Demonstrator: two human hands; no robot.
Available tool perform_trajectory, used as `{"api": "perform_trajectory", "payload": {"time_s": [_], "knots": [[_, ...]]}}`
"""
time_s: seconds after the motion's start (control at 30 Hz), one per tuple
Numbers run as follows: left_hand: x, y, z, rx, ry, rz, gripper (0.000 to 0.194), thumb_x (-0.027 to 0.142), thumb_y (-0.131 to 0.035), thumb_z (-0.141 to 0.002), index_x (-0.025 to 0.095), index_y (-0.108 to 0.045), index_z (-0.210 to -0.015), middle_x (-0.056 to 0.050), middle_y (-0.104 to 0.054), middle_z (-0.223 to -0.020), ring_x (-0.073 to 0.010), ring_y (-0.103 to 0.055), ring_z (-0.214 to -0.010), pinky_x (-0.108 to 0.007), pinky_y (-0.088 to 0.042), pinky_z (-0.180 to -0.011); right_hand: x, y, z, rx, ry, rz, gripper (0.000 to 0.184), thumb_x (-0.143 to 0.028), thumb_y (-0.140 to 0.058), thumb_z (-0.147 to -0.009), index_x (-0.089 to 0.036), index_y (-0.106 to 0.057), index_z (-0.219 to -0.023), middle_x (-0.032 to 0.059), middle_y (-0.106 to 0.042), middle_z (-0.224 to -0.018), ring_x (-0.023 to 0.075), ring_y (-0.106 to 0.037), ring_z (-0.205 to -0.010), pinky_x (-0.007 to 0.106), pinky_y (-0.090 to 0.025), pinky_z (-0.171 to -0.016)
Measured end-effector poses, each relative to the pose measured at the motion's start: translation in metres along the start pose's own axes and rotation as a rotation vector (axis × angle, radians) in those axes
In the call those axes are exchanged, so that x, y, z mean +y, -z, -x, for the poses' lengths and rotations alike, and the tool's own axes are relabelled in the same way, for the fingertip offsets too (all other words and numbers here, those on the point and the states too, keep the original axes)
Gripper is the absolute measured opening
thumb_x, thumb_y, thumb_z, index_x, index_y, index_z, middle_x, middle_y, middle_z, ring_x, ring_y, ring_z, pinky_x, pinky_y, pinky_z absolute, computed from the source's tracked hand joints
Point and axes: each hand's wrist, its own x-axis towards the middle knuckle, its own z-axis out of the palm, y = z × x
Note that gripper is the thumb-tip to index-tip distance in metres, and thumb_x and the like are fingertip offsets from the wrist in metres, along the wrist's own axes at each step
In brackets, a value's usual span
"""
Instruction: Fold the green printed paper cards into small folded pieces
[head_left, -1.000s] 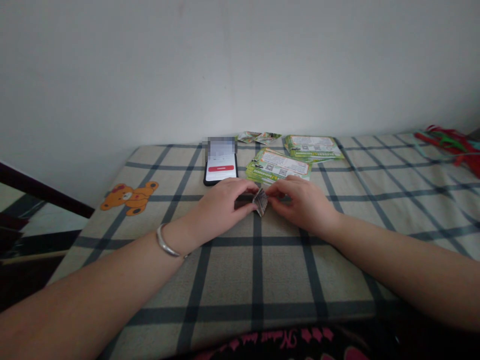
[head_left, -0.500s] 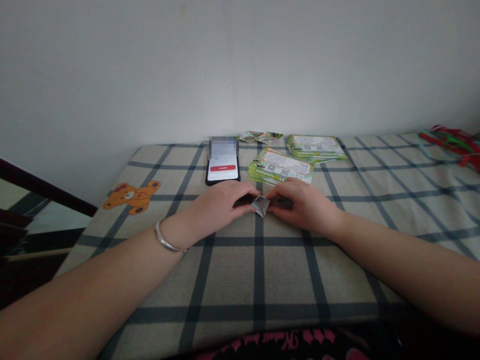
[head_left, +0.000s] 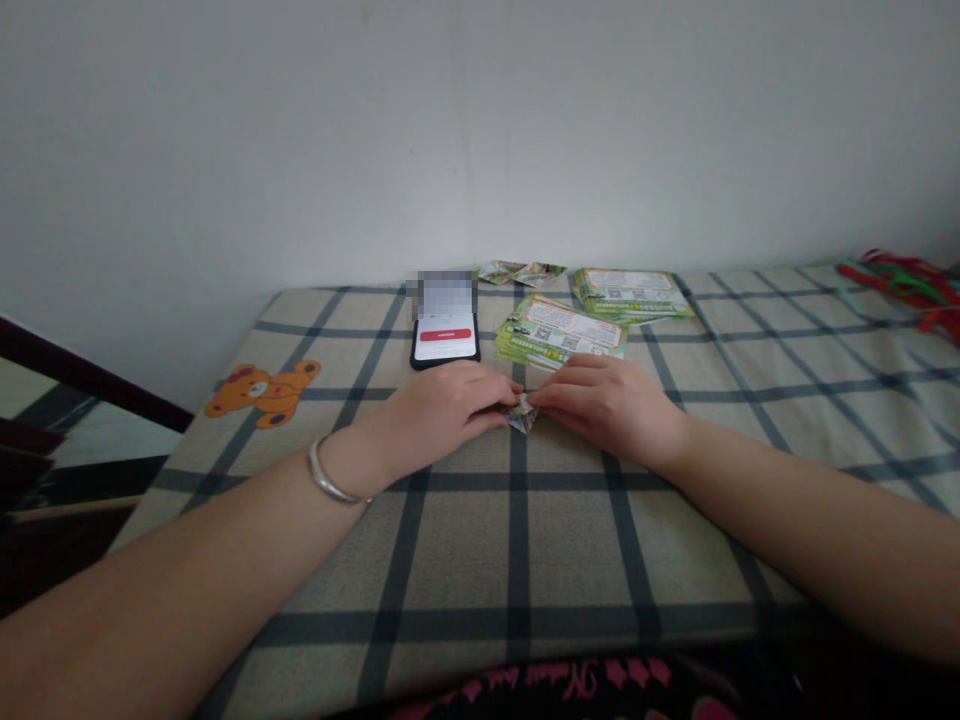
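Observation:
A small folded piece of printed paper [head_left: 523, 417] lies on the checked tablecloth, between my two hands. My left hand [head_left: 450, 405], with a silver bangle at the wrist, pinches its left side. From the right, the bent fingers of my right hand [head_left: 611, 405] grip its upper right part. Fingertips cover much of the paper's top and sides. Just beyond my right hand is a fanned stack of green and white printed leaflets [head_left: 559, 330]. A phone [head_left: 446, 340] with a lit screen lies beyond my left hand.
Folded paper pieces [head_left: 523, 272] lie by the wall, beside a second leaflet stack [head_left: 634, 292]. Red and green strips [head_left: 911, 290] sit at the far right. A bear picture [head_left: 262, 392] marks the tablecloth [head_left: 465, 560] at left.
My right fingers have closed in over the paper's upper right, covering more of it. The paper's peaked top now looks folded down. My left hand has hardly moved.

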Motion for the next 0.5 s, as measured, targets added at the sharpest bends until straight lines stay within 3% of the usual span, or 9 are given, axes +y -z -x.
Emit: {"api": "perform_trajectory", "payload": {"time_s": [0.13, 0.3, 0.5], "knots": [[-0.0004, -0.0005, 0.0008, -0.001, 0.003, -0.01, 0.016, 0.02, -0.064, -0.087, 0.018, -0.066, -0.102, -0.004, -0.07, -0.106, -0.0168, -0.064, -0.101, -0.032, -0.051, -0.091, -0.0001, 0.0036, -0.0004, -0.035, 0.095, 0.121, 0.029, -0.022, -0.041, -0.098, -0.019, -0.069, -0.106, 0.0056, -0.071, -0.089, 0.0189, -0.058, -0.079, 0.031, -0.041, -0.066], [-0.002, -0.0002, 0.0022, -0.011, -0.046, -0.043, 0.016, 0.021, -0.06, -0.089, 0.019, -0.067, -0.103, -0.004, -0.071, -0.107, -0.0181, -0.064, -0.103, -0.034, -0.051, -0.093, -0.0011, 0.0048, 0.0, -0.052, 0.102, 0.23, 0.03, -0.025, -0.039, -0.1, -0.024, -0.069, -0.106, 0.0038, -0.071, -0.096, 0.0186, -0.058, -0.081, 0.031, -0.037, -0.063], [0.0006, -0.0004, 0.0015, -0.006, -0.092, -0.111, 0.013, 0.018, -0.057, -0.088, 0.017, -0.066, -0.098, -0.006, -0.071, -0.106, -0.0191, -0.064, -0.101, -0.035, -0.052, -0.092, -0.0011, 0.0022, -0.0003, 0.011, 0.037, 0.136, 0.026, -0.028, -0.046, -0.097, -0.023, -0.071, -0.1, 0.0039, -0.071, -0.096, 0.0184, -0.06, -0.082, 0.031, -0.039, -0.063]]}}
